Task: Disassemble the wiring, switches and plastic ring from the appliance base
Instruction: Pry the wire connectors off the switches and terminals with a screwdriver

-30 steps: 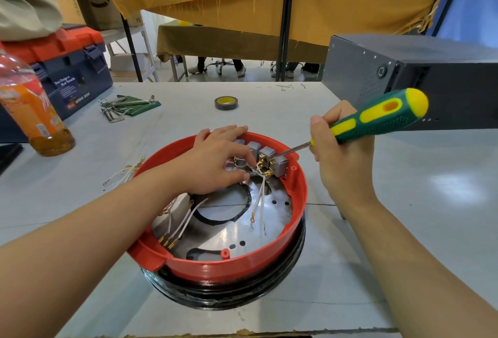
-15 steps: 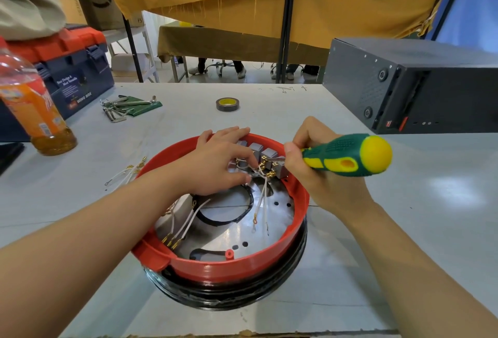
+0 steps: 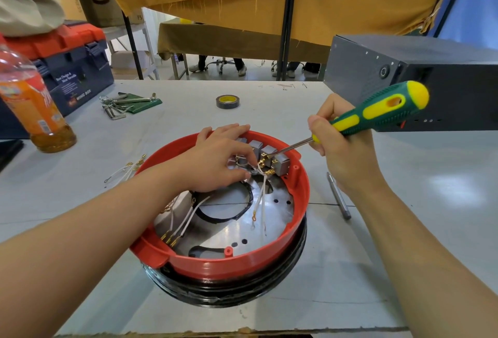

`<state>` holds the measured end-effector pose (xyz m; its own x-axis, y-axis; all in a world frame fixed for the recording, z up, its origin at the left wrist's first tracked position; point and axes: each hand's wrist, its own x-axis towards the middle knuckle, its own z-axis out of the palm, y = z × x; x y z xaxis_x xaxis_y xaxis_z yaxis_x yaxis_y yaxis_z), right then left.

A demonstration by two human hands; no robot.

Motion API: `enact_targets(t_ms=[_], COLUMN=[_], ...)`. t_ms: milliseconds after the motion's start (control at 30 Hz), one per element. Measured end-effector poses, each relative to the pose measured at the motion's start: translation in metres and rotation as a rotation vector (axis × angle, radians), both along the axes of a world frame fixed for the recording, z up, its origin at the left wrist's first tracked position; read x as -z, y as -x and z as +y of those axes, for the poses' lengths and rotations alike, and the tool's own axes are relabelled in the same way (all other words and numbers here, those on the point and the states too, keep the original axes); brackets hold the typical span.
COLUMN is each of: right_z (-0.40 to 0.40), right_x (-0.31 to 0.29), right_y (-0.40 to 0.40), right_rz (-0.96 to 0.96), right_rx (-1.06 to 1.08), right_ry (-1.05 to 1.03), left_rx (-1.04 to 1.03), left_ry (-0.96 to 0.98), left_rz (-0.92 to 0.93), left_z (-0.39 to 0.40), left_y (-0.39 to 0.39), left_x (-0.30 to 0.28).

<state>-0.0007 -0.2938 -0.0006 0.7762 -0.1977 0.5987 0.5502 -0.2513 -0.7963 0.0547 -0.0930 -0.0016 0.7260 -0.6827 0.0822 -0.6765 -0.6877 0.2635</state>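
The round appliance base (image 3: 229, 288) sits upside down in front of me, a red plastic ring (image 3: 242, 262) on a black rim. Grey switches (image 3: 270, 156) line the ring's far inner wall, with white wires (image 3: 260, 197) hanging from brass terminals over the metal plate. My left hand (image 3: 218, 162) reaches inside and pinches a wire at the switches. My right hand (image 3: 342, 149) grips a green-and-yellow screwdriver (image 3: 377, 111), its tip resting on a switch terminal.
Loose white wires (image 3: 124, 170) lie left of the base. A metal bit (image 3: 338, 195) lies to its right. Beyond are a tape roll (image 3: 227, 101), hex keys (image 3: 126, 103), an orange drink bottle (image 3: 32, 106), a blue-red toolbox (image 3: 67, 68) and a black metal box (image 3: 431, 73).
My right hand pushed the screwdriver in close to the switches, then drew back to the right and raised the handle. The left hand stayed on the wires.
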Motion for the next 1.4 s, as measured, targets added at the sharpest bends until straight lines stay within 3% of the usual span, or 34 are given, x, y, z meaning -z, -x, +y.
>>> enact_targets(t_ms=[500, 867, 1233, 1400], right_z=[0.001, 0.004, -0.002, 0.004], right_x=[0.006, 0.006, 0.012, 0.015], right_y=[-0.004, 0.004, -0.005, -0.01], right_rz=[0.044, -0.029, 0.059, 0.089], right_rx=[0.04, 0.075, -0.002, -0.003], right_ry=[-0.327, -0.102, -0.375, -0.37], left_rx=[-0.021, -0.025, -0.022, -0.023], left_ry=[0.001, 0.0, -0.002, 0.01], left_rz=[-0.044, -0.044, -0.047, -0.035], left_z=[-0.001, -0.002, -0.002, -0.002], left_y=[-0.001, 0.0, -0.001, -0.001], left_x=[0.001, 0.002, 0.002, 0.002])
